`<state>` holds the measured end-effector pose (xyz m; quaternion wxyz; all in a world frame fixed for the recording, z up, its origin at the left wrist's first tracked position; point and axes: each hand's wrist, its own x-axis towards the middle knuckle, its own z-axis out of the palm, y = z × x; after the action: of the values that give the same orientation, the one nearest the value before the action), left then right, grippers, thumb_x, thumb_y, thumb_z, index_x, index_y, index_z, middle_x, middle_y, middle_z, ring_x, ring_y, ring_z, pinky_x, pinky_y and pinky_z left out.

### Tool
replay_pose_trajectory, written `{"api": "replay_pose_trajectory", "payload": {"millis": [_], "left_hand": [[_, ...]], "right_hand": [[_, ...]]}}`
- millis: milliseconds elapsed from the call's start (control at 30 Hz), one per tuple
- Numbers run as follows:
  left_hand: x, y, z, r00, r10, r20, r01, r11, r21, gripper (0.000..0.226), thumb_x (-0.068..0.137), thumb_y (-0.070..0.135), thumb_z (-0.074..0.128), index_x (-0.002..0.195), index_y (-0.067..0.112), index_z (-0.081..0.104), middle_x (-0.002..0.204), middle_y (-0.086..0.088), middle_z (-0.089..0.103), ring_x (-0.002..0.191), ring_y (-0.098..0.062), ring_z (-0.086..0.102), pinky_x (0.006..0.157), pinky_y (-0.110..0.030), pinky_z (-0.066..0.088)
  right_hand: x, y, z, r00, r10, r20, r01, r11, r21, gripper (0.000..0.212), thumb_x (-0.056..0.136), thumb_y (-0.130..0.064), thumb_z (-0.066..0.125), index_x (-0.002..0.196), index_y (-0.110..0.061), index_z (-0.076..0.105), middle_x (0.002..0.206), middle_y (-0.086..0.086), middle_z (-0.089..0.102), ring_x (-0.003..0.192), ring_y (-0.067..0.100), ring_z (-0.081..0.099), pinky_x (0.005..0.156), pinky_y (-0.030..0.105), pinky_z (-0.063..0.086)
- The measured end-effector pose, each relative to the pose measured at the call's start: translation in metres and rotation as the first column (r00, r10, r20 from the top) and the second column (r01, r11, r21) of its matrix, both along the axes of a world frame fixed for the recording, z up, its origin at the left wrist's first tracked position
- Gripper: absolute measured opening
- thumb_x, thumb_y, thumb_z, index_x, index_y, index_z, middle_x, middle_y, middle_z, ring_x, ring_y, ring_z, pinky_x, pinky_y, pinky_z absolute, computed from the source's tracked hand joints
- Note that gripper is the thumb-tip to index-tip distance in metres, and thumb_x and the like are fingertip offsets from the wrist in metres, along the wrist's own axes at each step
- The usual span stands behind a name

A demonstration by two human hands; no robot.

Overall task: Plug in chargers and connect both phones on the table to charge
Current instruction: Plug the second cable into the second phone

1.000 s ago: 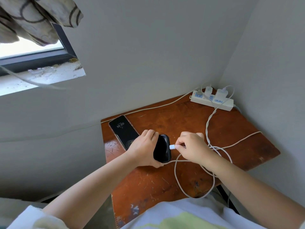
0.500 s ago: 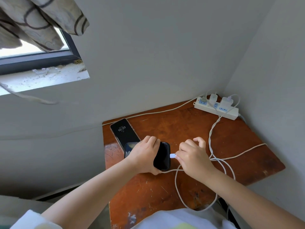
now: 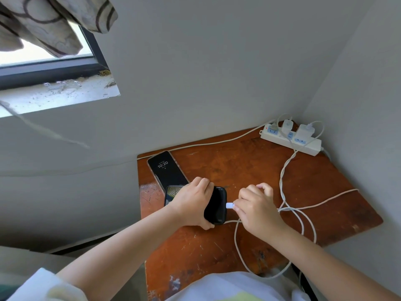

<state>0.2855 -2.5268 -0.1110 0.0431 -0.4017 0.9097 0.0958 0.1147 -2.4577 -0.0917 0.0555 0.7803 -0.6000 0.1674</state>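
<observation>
Near the table's (image 3: 249,170) left edge, the left hand (image 3: 193,205) clamps a glossy black phone (image 3: 216,206) while the right hand (image 3: 256,205) pinches a white plug (image 3: 229,205) at its end; a second lit phone (image 3: 167,168) lies behind, two chargers (image 3: 296,130) in the back-corner strip (image 3: 290,140).

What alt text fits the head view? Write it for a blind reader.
The left hand steadies a black phone on a wooden table while the right hand holds a white cable plug at its end. A second phone lies behind; two chargers sit in a power strip.
</observation>
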Motion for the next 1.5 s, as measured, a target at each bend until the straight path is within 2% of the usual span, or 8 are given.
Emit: {"api": "replay_pose_trajectory", "payload": {"millis": [200, 533, 933, 1067, 1200, 1267, 1300, 1500], "left_hand": [[0.0, -0.003, 0.002, 1.0, -0.01, 0.003, 0.01, 1.0, 0.007, 0.1, 0.06, 0.06, 0.067, 0.135, 0.008, 0.026, 0.128, -0.007, 0.039, 0.114, -0.021, 0.032, 0.091, -0.029, 0.039], [-0.002, -0.006, 0.005, 0.997, -0.062, 0.056, 0.062, 0.998, 0.012, 0.099, 0.062, 0.06, 0.066, 0.135, 0.006, 0.026, 0.126, -0.008, 0.04, 0.11, -0.021, 0.034, 0.087, -0.03, 0.041], [-0.018, -0.034, 0.014, 0.95, -0.268, 0.163, 0.282, 0.957, -0.069, 0.089, 0.066, 0.056, 0.064, 0.132, 0.005, 0.031, 0.123, -0.012, 0.043, 0.106, -0.024, 0.038, 0.084, -0.03, 0.041], [-0.036, -0.06, 0.016, 0.873, -0.406, 0.27, 0.423, 0.906, -0.003, 0.088, 0.063, 0.05, 0.071, 0.128, 0.005, 0.033, 0.122, -0.013, 0.045, 0.104, -0.025, 0.039, 0.087, -0.033, 0.04], [-0.06, -0.091, 0.019, 0.756, -0.524, 0.392, 0.552, 0.832, 0.049, 0.093, 0.062, 0.045, 0.074, 0.132, 0.002, 0.03, 0.129, -0.015, 0.041, 0.111, -0.028, 0.038, 0.094, -0.036, 0.037], [-0.071, -0.104, 0.017, 0.694, -0.57, 0.441, 0.604, 0.793, 0.075, 0.093, 0.063, 0.042, 0.074, 0.133, 0.001, 0.028, 0.131, -0.016, 0.039, 0.114, -0.029, 0.036, 0.098, -0.036, 0.034], [-0.076, -0.11, 0.015, 0.657, -0.591, 0.468, 0.631, 0.771, 0.087, 0.092, 0.064, 0.041, 0.074, 0.132, 0.001, 0.029, 0.132, -0.016, 0.039, 0.115, -0.029, 0.036, 0.098, -0.036, 0.033], [-0.09, -0.129, 0.001, 0.475, -0.646, 0.598, 0.723, 0.674, 0.153, 0.087, 0.065, 0.038, 0.074, 0.131, -0.001, 0.032, 0.133, -0.017, 0.038, 0.117, -0.029, 0.035, 0.101, -0.034, 0.027]], "right_hand": [[0.007, 0.005, -0.011, 0.996, -0.032, 0.087, 0.033, 0.999, -0.016, 0.023, 0.046, 0.003, 0.088, 0.049, -0.009, 0.069, 0.048, 0.003, 0.06, 0.049, 0.02, 0.06, 0.063, 0.037, 0.051], [0.002, -0.002, -0.007, 0.995, 0.037, 0.089, -0.04, 0.999, 0.036, 0.022, 0.048, 0.0, 0.088, 0.048, -0.01, 0.069, 0.048, 0.003, 0.06, 0.048, 0.019, 0.059, 0.055, 0.033, 0.05], [0.0, -0.002, -0.022, 0.974, -0.115, 0.194, 0.107, 0.993, 0.053, 0.02, 0.05, 0.001, 0.088, 0.054, -0.008, 0.07, 0.049, 0.005, 0.061, 0.048, 0.021, 0.06, 0.053, 0.029, 0.045], [-0.005, -0.011, -0.028, 0.968, -0.122, 0.219, 0.095, 0.987, 0.128, 0.022, 0.047, -0.004, 0.09, 0.053, -0.012, 0.071, 0.046, 0.001, 0.062, 0.045, 0.017, 0.061, 0.052, 0.029, 0.046], [-0.013, -0.019, -0.037, 0.937, -0.207, 0.282, 0.147, 0.965, 0.219, 0.014, 0.059, -0.005, 0.085, 0.062, -0.01, 0.073, 0.05, 0.004, 0.064, 0.05, 0.021, 0.062, 0.056, 0.043, 0.051], [-0.019, -0.021, -0.043, 0.939, -0.235, 0.249, 0.162, 0.946, 0.282, 0.006, 0.079, -0.016, 0.07, 0.079, -0.011, 0.074, 0.07, 0.005, 0.069, 0.071, 0.022, 0.063, 0.079, 0.045, 0.044], [-0.023, -0.022, -0.047, 0.944, -0.245, 0.219, 0.159, 0.924, 0.347, 0.016, 0.088, -0.024, 0.059, 0.091, -0.015, 0.072, 0.084, 0.003, 0.07, 0.083, 0.019, 0.061, 0.089, 0.039, 0.037], [-0.029, -0.023, -0.067, 0.959, -0.234, 0.158, 0.114, 0.834, 0.54, 0.034, 0.097, -0.03, 0.038, 0.128, -0.021, 0.048, 0.119, -0.001, 0.059, 0.112, 0.014, 0.049, 0.1, 0.031, 0.031]]}}
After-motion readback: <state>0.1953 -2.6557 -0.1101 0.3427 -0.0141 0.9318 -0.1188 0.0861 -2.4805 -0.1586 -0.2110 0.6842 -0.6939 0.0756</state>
